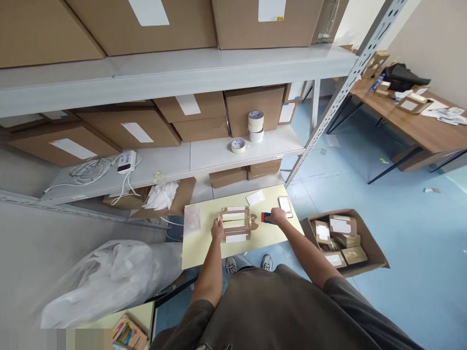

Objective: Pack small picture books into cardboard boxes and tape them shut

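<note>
Small cardboard boxes with white labels and clear tape lie side by side on the pale yellow table. My left hand is closed on their left edge, thumb on top. My right hand grips a blue and red hand tool, its red end towards the boxes and a little apart from them; its exact kind is not clear. Between the tool and the boxes, a brown cardboard flap sticks out. A phone with a lit screen lies just beyond my right hand, and a white paper lies behind the boxes.
A metal shelf with large cartons stands in front. Tape rolls and a white power strip sit on its middle level. An open carton of small boxes is on the floor at right. A plastic bag bulges at left.
</note>
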`<state>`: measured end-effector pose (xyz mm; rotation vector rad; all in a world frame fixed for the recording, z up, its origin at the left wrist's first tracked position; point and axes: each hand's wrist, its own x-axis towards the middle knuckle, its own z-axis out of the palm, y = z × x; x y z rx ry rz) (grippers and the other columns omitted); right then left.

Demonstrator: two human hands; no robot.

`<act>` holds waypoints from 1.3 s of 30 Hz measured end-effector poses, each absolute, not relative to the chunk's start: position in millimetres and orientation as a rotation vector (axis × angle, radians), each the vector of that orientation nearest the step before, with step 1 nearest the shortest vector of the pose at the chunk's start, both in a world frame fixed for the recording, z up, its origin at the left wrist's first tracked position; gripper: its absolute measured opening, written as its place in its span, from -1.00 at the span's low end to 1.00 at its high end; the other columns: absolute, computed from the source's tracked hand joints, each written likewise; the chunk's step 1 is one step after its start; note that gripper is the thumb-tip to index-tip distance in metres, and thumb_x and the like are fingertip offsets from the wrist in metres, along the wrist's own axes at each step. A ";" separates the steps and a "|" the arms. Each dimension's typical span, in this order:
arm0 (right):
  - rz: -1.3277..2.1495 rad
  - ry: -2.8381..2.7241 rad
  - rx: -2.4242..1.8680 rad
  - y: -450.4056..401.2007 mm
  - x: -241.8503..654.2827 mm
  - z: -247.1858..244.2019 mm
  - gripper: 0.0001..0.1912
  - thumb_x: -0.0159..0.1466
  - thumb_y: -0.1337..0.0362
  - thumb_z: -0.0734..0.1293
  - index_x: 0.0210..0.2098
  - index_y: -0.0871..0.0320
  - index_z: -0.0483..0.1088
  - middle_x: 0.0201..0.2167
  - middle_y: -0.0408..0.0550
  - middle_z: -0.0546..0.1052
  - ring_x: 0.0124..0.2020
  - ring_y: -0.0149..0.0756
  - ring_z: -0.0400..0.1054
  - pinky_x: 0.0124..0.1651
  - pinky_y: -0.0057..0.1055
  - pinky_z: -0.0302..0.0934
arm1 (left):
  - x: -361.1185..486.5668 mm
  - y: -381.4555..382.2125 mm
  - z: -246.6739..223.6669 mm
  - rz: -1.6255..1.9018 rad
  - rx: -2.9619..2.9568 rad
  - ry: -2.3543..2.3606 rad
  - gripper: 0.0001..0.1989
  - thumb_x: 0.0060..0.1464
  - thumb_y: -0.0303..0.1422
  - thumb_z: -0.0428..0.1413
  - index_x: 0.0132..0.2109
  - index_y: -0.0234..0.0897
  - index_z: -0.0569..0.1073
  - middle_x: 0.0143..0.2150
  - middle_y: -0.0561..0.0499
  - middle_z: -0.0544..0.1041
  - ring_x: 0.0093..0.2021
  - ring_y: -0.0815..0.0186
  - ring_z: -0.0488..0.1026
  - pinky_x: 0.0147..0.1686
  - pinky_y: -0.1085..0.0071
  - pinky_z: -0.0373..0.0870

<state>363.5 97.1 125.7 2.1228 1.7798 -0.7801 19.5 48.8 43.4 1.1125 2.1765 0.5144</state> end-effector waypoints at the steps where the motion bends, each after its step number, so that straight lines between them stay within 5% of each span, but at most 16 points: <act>1: -0.780 1.784 2.118 98.1 351.3 120.3 -0.47 0.17 -0.05 0.55 -0.03 0.20 0.60 -0.11 0.26 0.67 -0.08 0.04 0.60 -0.19 -0.34 0.36 | 19.4 48.2 42.1 0.516 1.112 2.177 -0.67 0.43 -0.16 -0.06 0.00 -0.20 0.53 -0.07 -0.18 0.68 0.00 0.05 0.61 -0.11 0.32 0.41; 17: -0.726 1.760 2.165 117.4 248.6 91.5 -0.72 0.31 0.37 0.41 0.00 0.26 0.60 -0.02 0.34 0.66 0.05 0.05 0.57 0.01 -0.23 0.41 | 10.3 45.5 36.9 0.556 1.065 2.149 -0.64 0.47 -0.16 -0.09 0.08 -0.19 0.53 -0.04 -0.18 0.68 -0.02 0.04 0.62 -0.10 0.29 0.41; 22: -0.723 1.703 2.206 103.2 242.5 82.3 -0.73 0.32 0.30 0.42 -0.02 0.23 0.61 -0.03 0.33 0.66 0.05 0.05 0.57 0.00 -0.23 0.40 | 11.7 34.0 31.8 0.568 1.111 2.095 -0.61 0.47 -0.14 -0.08 0.14 -0.23 0.51 0.00 -0.24 0.68 0.00 0.03 0.62 -0.05 0.28 0.42; 28: -0.733 1.457 2.424 56.4 262.8 47.5 -0.52 0.51 0.03 0.14 0.18 0.17 0.48 0.04 0.26 0.64 0.08 0.02 0.54 0.08 -0.14 0.35 | 14.0 25.8 27.8 0.459 1.111 2.130 -0.54 0.49 -0.12 -0.16 0.26 -0.24 0.45 0.07 -0.23 0.66 0.03 0.05 0.62 -0.03 0.29 0.43; 32: -0.873 1.420 2.515 41.3 294.5 35.4 -0.51 0.46 0.18 0.14 0.27 0.22 0.38 0.12 0.34 0.57 0.17 0.14 0.46 0.22 0.02 0.25 | 13.0 36.0 36.0 0.428 1.129 2.103 -0.51 0.50 -0.11 -0.20 0.28 -0.23 0.43 0.14 -0.25 0.63 0.08 0.05 0.60 -0.02 0.28 0.44; 36: -1.240 1.416 2.677 40.1 300.9 50.4 -0.58 0.41 0.18 0.22 0.13 0.25 0.47 0.10 0.39 0.54 0.22 0.22 0.38 0.25 0.03 0.19 | 12.6 40.6 42.8 0.383 1.112 2.076 -0.46 0.49 -0.07 -0.23 0.32 -0.25 0.39 0.18 -0.27 0.61 0.12 0.02 0.59 -0.02 0.26 0.44; 39: -1.491 1.554 2.659 37.2 275.6 61.9 -0.64 0.43 0.16 0.21 0.04 0.20 0.52 0.01 0.23 0.59 0.14 0.06 0.42 0.22 -0.08 0.22 | 12.0 40.6 44.2 0.367 1.120 2.061 -0.45 0.48 -0.06 -0.24 0.32 -0.24 0.38 0.19 -0.27 0.60 0.12 0.01 0.59 -0.01 0.24 0.45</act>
